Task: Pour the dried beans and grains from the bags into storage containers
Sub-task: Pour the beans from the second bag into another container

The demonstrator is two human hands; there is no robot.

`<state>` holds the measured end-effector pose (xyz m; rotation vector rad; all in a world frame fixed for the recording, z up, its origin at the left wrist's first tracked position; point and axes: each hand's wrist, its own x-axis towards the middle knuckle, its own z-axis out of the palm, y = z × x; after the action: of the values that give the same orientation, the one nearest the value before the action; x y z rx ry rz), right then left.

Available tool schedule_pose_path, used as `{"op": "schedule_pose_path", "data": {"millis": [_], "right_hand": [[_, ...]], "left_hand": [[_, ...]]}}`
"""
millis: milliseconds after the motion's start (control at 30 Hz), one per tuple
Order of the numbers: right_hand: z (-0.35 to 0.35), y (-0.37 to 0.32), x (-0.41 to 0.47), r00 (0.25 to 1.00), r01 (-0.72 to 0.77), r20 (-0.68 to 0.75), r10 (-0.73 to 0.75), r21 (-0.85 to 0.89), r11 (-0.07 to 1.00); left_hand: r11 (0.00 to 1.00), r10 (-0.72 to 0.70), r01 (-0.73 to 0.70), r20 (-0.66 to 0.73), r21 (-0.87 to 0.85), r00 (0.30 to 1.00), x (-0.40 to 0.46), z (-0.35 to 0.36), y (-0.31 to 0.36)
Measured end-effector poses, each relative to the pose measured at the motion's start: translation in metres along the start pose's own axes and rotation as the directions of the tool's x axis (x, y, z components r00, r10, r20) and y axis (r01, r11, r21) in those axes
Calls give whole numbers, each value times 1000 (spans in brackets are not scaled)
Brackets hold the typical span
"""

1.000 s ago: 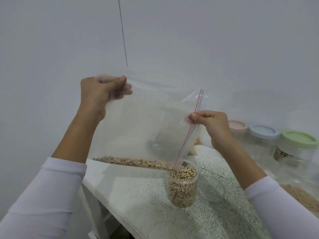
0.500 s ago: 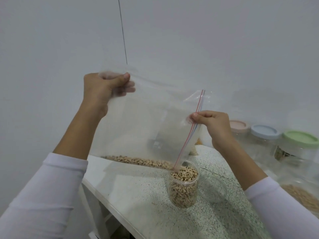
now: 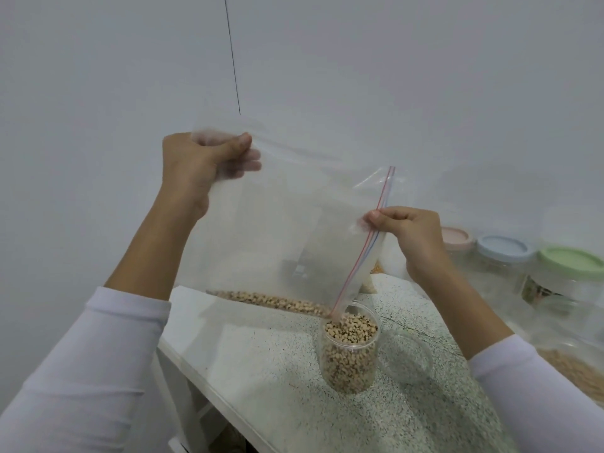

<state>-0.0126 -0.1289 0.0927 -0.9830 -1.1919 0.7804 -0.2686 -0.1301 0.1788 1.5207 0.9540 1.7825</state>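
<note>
A clear zip bag (image 3: 281,223) is held tilted in the air, its red-and-blue zip edge pointing down into a clear round jar (image 3: 349,351) on the speckled counter (image 3: 277,380). My left hand (image 3: 199,168) grips the bag's raised bottom corner. My right hand (image 3: 405,230) pinches the zip edge on the right side. A thin row of black-eyed beans (image 3: 271,300) lies along the bag's lower fold and runs toward the jar. The jar is nearly full of beans.
A clear lid (image 3: 405,358) lies just right of the jar. Jars with pink (image 3: 456,238), blue (image 3: 501,248) and green (image 3: 572,261) lids stand at the back right. A bag of brown grain (image 3: 575,371) lies at the right edge. The counter's front edge runs diagonally at lower left.
My left hand has lifted the bag's bottom corner a little higher, steepening the tilt. Beans in the fold have slid toward the jar.
</note>
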Motion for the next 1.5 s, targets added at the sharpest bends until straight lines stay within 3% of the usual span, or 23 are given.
{"op": "schedule_pose_path", "data": {"millis": [1500], "right_hand": [[-8, 9, 6, 998, -15, -59, 14, -13, 1000]], "left_hand": [[999, -26, 24, 49, 37, 998, 12, 16, -2]]}}
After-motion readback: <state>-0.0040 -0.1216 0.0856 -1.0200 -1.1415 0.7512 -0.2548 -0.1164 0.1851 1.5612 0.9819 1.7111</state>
